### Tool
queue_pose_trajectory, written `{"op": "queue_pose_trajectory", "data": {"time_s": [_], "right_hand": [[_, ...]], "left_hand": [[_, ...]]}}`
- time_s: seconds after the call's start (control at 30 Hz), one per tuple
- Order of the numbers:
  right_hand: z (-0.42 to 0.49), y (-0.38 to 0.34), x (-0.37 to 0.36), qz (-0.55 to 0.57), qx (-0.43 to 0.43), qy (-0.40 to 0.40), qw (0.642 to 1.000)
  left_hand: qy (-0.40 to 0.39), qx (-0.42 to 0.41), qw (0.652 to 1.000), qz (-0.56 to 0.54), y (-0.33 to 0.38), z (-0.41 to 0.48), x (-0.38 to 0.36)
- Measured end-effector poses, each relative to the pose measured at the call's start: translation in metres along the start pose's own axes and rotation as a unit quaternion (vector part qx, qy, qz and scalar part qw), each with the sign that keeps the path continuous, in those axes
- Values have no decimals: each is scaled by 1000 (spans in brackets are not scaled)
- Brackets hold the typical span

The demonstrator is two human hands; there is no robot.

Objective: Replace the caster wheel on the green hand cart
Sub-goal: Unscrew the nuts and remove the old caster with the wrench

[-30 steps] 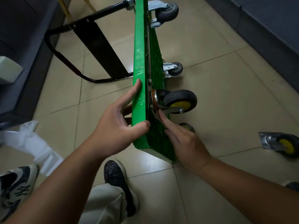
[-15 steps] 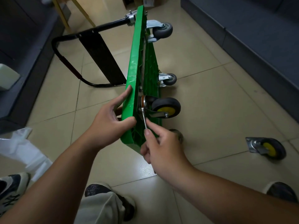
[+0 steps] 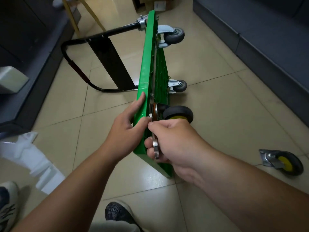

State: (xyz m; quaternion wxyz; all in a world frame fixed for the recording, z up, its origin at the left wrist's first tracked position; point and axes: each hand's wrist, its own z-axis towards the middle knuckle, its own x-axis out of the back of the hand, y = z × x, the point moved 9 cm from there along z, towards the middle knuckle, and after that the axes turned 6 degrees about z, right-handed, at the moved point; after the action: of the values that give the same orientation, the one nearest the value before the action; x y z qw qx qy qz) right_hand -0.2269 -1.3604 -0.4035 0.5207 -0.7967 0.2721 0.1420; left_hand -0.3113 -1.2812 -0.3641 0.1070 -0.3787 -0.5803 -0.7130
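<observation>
Two hands work at the near corner of the green hand cart (image 3: 147, 72), which stands tipped on one long edge on the tiled floor (image 3: 217, 106), its underside facing right. The left hand (image 3: 128, 129) pinches the deck rim, fingers laid along the top face and thumb pressed against the edge, steadying it. The right hand (image 3: 177, 141) is closed in a fist round a flat silver wrench (image 3: 156, 148), whose far end reaches the mounting plate of the yellow-hubbed caster (image 3: 178, 113); the fastener itself is hidden. A loose caster (image 3: 282, 162), also yellow-hubbed, lies on the floor well apart to the right. Likely hazards: the wrench, if poorly seated, may slip off the fastener under load and drive the knuckles into the deck rim; a slackened left grip may let the balanced cart topple; a freed nut or bolt may drop and roll away across the tiles. Legible writing: none. A pale label on the cardboard box (image 3: 158, 5) at the top is too small to read, the mark on the shoe (image 3: 6, 203) at lower left is unclear, and no brand shows on cart, wrench or casters.
</observation>
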Motion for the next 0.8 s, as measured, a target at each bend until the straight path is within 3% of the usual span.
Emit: {"op": "queue_pose_trajectory", "data": {"time_s": [0.1,0.27,0.5,0.67,0.8], "right_hand": [[-2,9,0,-71,63,-1,996],[3,40,23,-211,204,-1,956],[40,47,51,-342,404,-8,848],[58,50,52,-383,459,-11,802],[46,53,67,-450,435,-47,778]], "left_hand": [[18,-4,1000,-10,-5,2,-1],[28,-11,999,-35,-9,2,3],[11,-28,999,-45,-9,3,0],[10,-42,998,-47,-8,7,-1],[1,-35,997,-64,-9,8,-2]]}}
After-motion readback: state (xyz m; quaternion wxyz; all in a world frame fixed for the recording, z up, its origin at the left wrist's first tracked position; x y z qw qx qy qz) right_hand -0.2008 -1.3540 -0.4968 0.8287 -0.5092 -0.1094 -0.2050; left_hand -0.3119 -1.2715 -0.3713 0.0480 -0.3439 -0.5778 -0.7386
